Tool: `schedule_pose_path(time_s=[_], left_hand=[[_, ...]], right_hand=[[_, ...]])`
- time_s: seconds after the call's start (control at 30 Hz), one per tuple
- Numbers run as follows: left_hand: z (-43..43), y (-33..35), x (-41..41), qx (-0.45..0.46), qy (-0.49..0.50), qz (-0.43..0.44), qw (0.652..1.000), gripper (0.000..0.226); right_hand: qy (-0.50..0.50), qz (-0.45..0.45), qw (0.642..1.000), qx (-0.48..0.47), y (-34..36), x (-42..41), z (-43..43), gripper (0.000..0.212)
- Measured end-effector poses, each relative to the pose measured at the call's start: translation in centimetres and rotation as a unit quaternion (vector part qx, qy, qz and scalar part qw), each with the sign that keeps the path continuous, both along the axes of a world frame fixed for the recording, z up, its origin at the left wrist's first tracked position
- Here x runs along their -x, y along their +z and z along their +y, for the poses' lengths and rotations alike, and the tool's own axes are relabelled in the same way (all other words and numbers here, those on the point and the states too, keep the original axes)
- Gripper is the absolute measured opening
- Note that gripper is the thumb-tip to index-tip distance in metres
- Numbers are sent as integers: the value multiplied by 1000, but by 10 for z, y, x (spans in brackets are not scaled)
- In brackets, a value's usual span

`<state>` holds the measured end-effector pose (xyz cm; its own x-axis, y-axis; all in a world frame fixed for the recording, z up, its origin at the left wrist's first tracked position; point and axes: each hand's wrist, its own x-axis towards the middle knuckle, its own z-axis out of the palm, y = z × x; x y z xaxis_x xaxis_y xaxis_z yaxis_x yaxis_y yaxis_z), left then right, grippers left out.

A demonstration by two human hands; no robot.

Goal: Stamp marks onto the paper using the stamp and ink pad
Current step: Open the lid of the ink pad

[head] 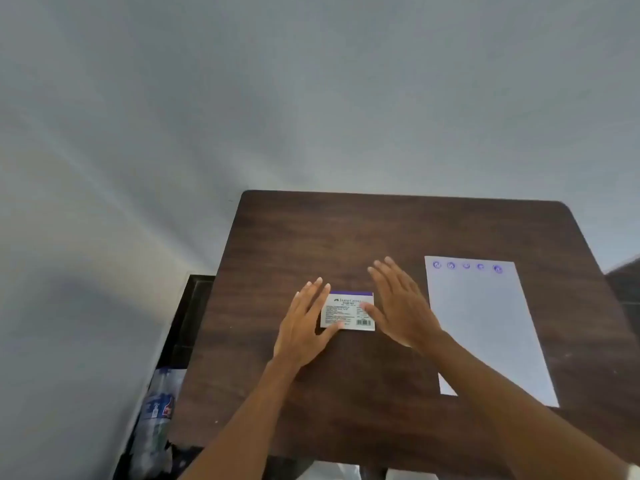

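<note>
The ink pad (349, 311), a flat white case with a purple top strip and a printed label, lies closed in the middle of the dark wooden table (311, 230). My left hand (304, 323) rests flat at its left side, thumb touching the near edge. My right hand (398, 306) lies at its right side, fingers spread, thumb on the case's right edge. Neither hand grips anything. A white sheet of paper (485, 327) lies to the right, with several purple stamp marks (465, 266) in a row along its far edge. No stamp is visible.
The table stands against a pale wall (311, 98). Plastic water bottles (157, 410) sit on the floor past the table's left edge. A dark object shows at the far right edge (627, 282).
</note>
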<state>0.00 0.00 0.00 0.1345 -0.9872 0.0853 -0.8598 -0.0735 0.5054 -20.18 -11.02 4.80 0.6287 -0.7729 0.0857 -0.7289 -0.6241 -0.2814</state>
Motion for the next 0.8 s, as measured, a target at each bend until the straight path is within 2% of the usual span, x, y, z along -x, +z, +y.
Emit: schedule_pose_path(time_s=[0.07,0.17,0.23,0.53,0.8], left_hand=[[1,-8,-4,-37,-7,33,999,86],[0,-18,-9,-109,-2,47,993,92],[-3,-20,-9,-121,-19,50,991,95],[-20,-34,-23,-83,-38,39,995,99],[-21,-41,-29,-71,-27,82,994,104]], right_hand=[[40,39,997,-45,-14,-9,5,73],[37,78,989,-116,-32,-18,11,84],[28,91,986,-134,-40,-19,12,87],[6,87,984,-157,-52,-20,8,83],[42,121,976,-173,-37,-22,-7,76]])
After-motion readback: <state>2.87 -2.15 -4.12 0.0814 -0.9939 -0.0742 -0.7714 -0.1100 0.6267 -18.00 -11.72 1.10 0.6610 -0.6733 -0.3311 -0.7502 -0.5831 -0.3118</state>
